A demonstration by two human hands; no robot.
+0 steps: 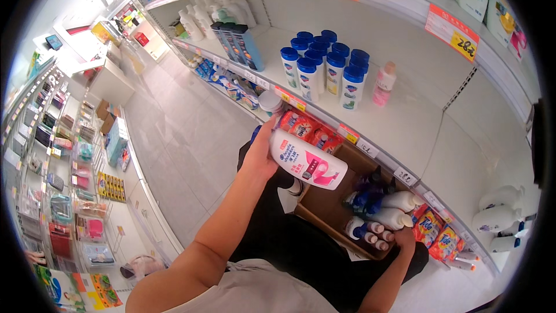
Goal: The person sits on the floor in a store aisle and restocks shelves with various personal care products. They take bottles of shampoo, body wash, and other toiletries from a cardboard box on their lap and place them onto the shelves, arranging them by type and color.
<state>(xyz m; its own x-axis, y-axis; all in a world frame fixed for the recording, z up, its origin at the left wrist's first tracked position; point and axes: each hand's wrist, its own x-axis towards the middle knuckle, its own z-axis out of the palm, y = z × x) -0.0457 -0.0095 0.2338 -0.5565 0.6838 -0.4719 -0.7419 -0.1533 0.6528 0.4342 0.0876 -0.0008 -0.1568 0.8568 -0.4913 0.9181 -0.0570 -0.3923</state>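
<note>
My left hand (260,150) grips a white Head & Shoulders shampoo bottle (308,159) with a pink pattern, tilted above the left end of an open cardboard box (321,202). At the box's right end, my right hand (405,239) is beside a white bottle with a cream cap (392,218); whether its fingers hold anything cannot be told. Inside the box lie several bottles, some white, some dark blue, and some small ones with pink caps (370,238). On the shelf above stand several white bottles with blue caps (307,79) and a pink Lux bottle (384,84).
A curved shelf edge (321,117) with price tags runs close above the box. Red Omo packs (299,125) and orange Tide packs (428,226) flank the box on the lower level. White bottles (495,218) lie at the right. An aisle floor (173,117) separates a second stocked rack (56,182) at left.
</note>
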